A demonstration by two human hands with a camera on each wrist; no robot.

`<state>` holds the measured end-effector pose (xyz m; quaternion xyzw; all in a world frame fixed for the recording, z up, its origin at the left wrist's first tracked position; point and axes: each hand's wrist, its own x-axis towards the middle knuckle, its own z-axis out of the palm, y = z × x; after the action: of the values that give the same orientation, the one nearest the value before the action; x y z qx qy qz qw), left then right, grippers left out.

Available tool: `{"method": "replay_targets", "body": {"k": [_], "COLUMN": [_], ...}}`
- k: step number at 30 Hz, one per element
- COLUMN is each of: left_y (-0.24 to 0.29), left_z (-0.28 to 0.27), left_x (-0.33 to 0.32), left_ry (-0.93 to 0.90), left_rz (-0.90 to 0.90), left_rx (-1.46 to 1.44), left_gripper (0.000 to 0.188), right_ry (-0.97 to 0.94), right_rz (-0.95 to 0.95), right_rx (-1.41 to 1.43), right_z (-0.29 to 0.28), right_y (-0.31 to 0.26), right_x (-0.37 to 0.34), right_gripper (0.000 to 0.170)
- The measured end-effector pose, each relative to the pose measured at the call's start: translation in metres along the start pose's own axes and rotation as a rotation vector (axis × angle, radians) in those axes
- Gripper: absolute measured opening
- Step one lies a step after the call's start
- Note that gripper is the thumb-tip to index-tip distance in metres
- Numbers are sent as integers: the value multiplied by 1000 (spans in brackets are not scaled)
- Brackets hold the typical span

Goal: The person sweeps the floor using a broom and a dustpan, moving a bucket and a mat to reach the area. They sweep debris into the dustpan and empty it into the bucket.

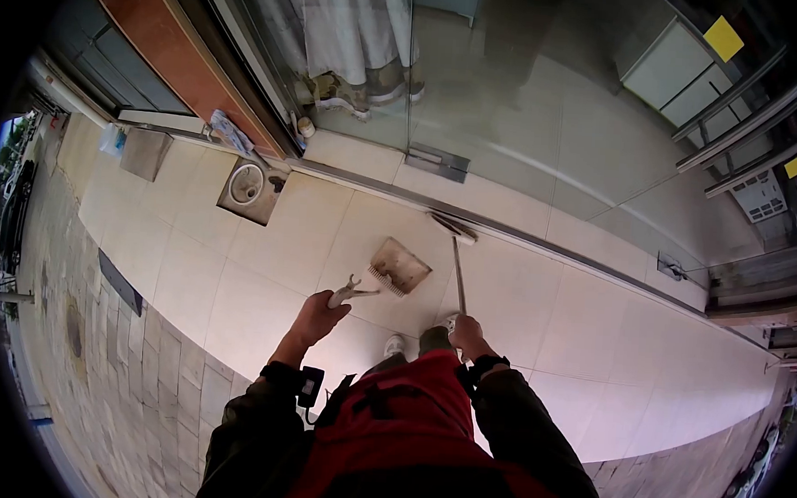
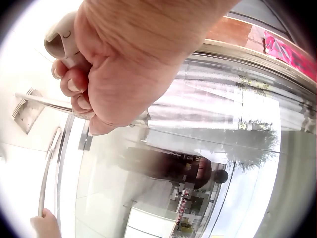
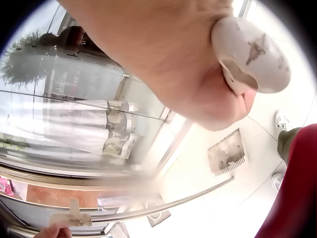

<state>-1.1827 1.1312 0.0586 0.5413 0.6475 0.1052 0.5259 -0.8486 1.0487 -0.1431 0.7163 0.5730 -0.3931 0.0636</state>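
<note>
In the head view my left hand (image 1: 316, 320) grips the pale top of a pole, which has a forked clip (image 1: 347, 290). The pole (image 3: 168, 205) runs toward a dirty dustpan (image 1: 404, 269) with a toothed edge, lying over the floor tiles. My right hand (image 1: 470, 336) holds a broom by its thin handle (image 1: 459, 275); the broom head (image 1: 454, 228) sits by the glass front's bottom rail. In the right wrist view a smudged white handle end (image 3: 255, 57) sticks out of that fist. The left wrist view shows fingers (image 2: 74, 82) curled round the pole top.
A glass front (image 1: 532, 103) with a metal rail (image 1: 507, 241) borders the tiles (image 1: 260, 305). A squatting-pan-like round basin (image 1: 247, 184) in a dark square lies left. Grey paving (image 1: 153, 371) begins behind. Shoes (image 1: 395, 345) stand near the dustpan.
</note>
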Motion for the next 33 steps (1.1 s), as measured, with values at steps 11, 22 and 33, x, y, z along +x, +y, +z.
{"method": "replay_targets", "body": {"k": [11,22,33], "left_y": [4,-17,17], "left_z": [-2,6,19], "left_x": [4,9,-25], "left_ry": [-61,3,-219], "left_rz": [-46,29,-20], "left_rx": [-130,-26,22], "left_gripper": [20,31,26], "right_ry": [-328,-71,16], "right_rz": [-172,-117,133], "right_rx": [-232,191,1491], "right_z": [-49,-116,-167], "right_y": [8,-23,-40], "right_x": [-68,-144,-71], "right_gripper": [31,14,14]}}
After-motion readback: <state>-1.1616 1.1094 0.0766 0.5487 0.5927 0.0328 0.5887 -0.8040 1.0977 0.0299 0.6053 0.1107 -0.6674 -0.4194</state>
